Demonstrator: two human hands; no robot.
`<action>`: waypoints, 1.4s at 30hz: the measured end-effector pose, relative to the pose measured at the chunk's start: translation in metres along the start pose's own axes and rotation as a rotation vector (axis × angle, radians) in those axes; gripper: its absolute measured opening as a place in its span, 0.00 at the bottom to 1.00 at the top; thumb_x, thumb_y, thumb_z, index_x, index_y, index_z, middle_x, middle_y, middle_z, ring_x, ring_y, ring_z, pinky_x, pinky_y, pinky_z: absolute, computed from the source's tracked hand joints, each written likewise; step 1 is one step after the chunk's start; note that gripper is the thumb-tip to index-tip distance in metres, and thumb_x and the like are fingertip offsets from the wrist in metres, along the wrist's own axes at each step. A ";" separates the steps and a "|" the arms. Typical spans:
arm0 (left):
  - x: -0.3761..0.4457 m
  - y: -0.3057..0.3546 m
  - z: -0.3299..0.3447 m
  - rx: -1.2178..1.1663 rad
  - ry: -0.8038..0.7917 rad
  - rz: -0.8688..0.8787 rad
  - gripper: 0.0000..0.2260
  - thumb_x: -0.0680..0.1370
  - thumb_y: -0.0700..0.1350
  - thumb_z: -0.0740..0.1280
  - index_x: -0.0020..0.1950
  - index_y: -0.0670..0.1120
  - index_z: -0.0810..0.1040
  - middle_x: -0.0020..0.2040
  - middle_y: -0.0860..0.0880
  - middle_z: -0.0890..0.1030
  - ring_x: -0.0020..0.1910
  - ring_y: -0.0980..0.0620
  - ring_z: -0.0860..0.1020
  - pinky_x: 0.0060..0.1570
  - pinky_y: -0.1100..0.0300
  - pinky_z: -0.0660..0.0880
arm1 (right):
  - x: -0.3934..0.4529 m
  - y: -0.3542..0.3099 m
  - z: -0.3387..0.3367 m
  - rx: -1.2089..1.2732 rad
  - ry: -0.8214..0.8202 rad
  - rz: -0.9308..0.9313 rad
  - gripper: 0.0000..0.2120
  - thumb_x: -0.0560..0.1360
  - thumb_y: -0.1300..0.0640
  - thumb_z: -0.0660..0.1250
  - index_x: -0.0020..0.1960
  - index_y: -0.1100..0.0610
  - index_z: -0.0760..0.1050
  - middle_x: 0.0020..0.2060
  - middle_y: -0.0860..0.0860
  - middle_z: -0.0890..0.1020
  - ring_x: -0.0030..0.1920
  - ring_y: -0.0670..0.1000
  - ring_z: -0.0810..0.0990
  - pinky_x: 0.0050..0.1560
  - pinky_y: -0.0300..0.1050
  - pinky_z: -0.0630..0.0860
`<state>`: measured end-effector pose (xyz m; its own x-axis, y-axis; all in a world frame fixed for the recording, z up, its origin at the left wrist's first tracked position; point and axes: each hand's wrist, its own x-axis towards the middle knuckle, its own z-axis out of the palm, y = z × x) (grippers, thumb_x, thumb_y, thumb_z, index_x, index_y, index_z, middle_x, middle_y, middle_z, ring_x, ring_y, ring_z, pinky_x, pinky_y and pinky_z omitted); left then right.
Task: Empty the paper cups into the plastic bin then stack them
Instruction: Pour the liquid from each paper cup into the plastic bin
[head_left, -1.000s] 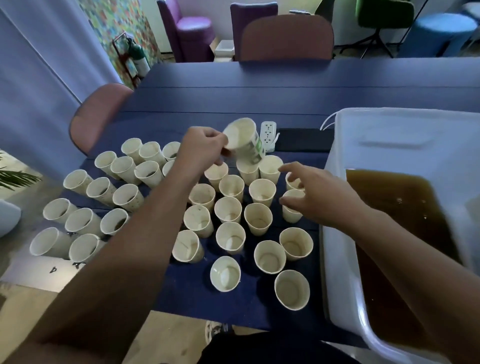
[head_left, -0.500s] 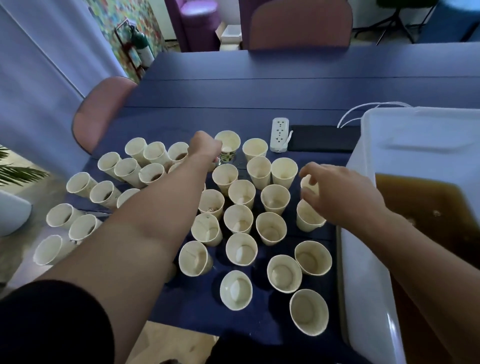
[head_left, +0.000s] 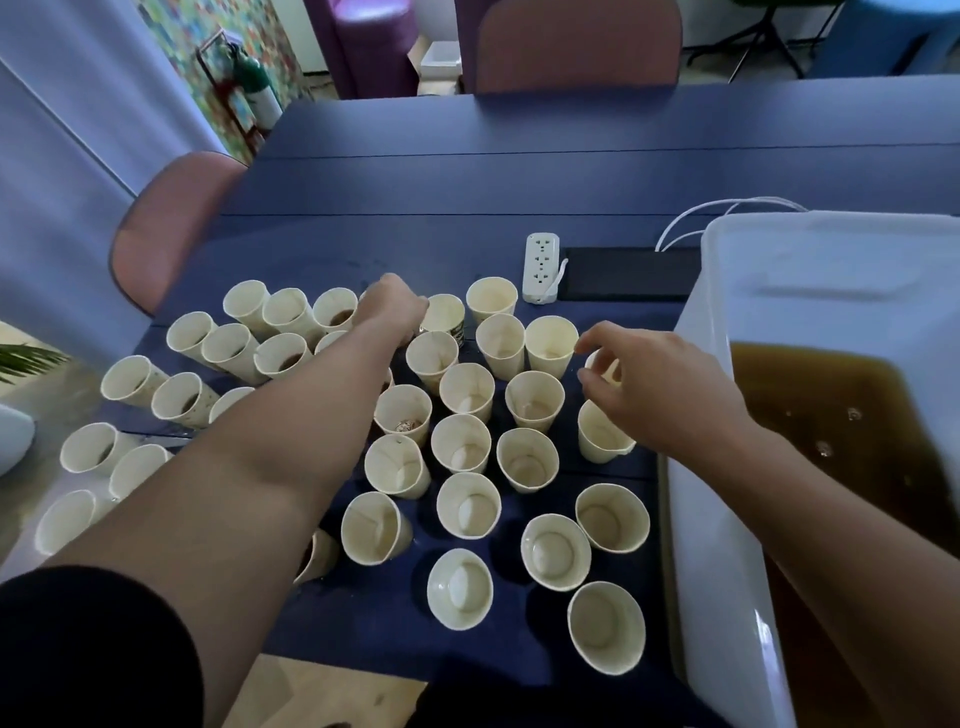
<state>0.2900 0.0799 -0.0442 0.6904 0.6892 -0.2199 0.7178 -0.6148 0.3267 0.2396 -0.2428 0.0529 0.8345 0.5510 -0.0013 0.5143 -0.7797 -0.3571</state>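
A dark blue table (head_left: 519, 176) fills the scene. At right stands the plastic bin (head_left: 737, 364), holding brown liquid. Upright paper cups (head_left: 462, 441) crowd the near left. The left hand (head_left: 392, 309) curls around a far cup (head_left: 447, 317); the right hand (head_left: 660, 387) pinches another cup's (head_left: 597, 364) rim beside the bin.

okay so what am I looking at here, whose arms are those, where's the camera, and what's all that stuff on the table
No machine here: a person wears a camera on the head, looking down at their own arms. The left hand reaches to a printed paper cup at the back; whether it grips it is hidden. The right hand curls its fingers round a cup near the plastic bin, which holds brown liquid. Many open paper cups stand on the blue table, beside a power strip.
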 end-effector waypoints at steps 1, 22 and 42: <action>0.003 -0.002 -0.003 0.046 0.034 0.028 0.11 0.78 0.46 0.65 0.56 0.42 0.80 0.52 0.42 0.83 0.48 0.40 0.81 0.44 0.53 0.75 | -0.001 0.000 0.000 -0.001 0.006 -0.002 0.13 0.80 0.46 0.64 0.64 0.45 0.74 0.49 0.43 0.84 0.45 0.48 0.81 0.47 0.49 0.82; 0.066 -0.041 -0.018 0.304 -0.086 0.182 0.21 0.81 0.35 0.64 0.73 0.47 0.74 0.67 0.44 0.78 0.64 0.41 0.77 0.56 0.51 0.76 | -0.004 0.004 0.004 0.008 0.041 0.000 0.12 0.81 0.47 0.64 0.63 0.45 0.74 0.47 0.41 0.83 0.43 0.45 0.79 0.43 0.40 0.78; 0.036 -0.033 -0.062 0.027 0.163 0.105 0.09 0.77 0.42 0.70 0.57 0.42 0.82 0.53 0.42 0.83 0.50 0.41 0.81 0.45 0.52 0.78 | -0.003 0.005 0.004 0.055 0.078 0.007 0.10 0.80 0.49 0.66 0.61 0.47 0.76 0.41 0.39 0.77 0.41 0.46 0.79 0.41 0.42 0.77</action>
<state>0.2852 0.1488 -0.0057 0.7392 0.6726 -0.0337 0.6465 -0.6948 0.3151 0.2385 -0.2474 0.0478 0.8517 0.5196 0.0677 0.4989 -0.7647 -0.4078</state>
